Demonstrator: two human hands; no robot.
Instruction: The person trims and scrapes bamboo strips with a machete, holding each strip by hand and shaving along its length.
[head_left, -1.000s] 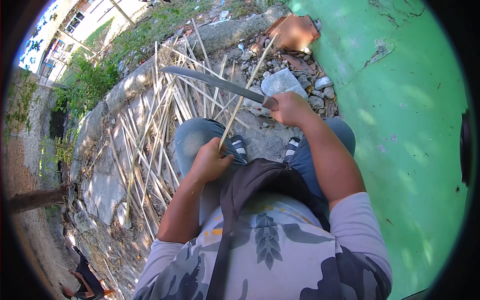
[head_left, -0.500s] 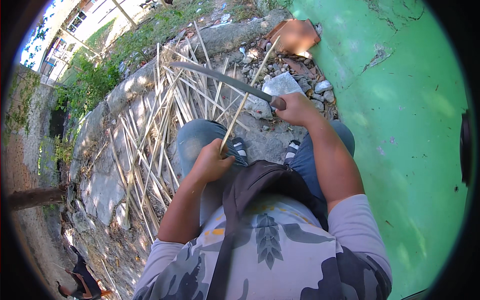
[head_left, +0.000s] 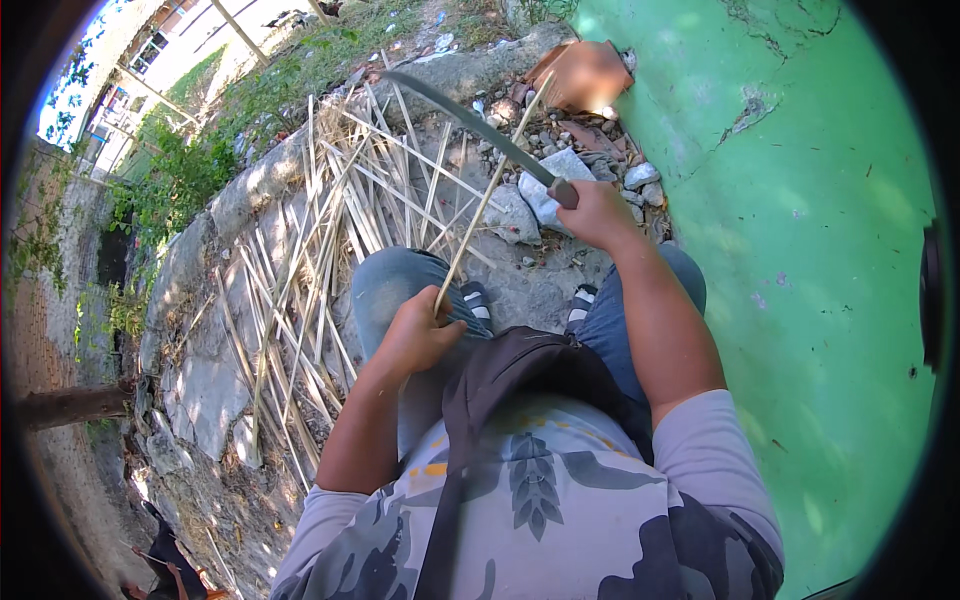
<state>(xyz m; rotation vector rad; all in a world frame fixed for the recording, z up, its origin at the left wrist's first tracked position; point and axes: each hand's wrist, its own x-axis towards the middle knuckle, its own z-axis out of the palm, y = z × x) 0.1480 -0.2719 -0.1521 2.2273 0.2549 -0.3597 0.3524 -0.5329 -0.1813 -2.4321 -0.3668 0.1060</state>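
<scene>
My right hand (head_left: 598, 214) is closed around the handle of a machete (head_left: 478, 124). Its long, dark, slightly curved blade points up and to the left, crossing in view over the upper part of a thin, pale bamboo strip (head_left: 482, 206). I cannot tell whether blade and strip touch. The strip's lower end is in my closed left hand (head_left: 424, 330), held by my left knee, and it slants up and to the right. Left of my knees, many similar pale strips (head_left: 322, 230) lie in a loose, crossing heap on the stone ground.
Broken stones (head_left: 512, 214) and gravel lie ahead of my feet, beside a reddish clay piece (head_left: 590, 76). A green painted surface (head_left: 800, 300) spreads along the right. A low stone border (head_left: 240, 192) curves behind the heap. Another person (head_left: 168, 562) is at the lower left.
The machete's tip has swung upward and a little right, so the blade stands steeper. My left hand and the strip have barely shifted. The person at the lower left has moved lower.
</scene>
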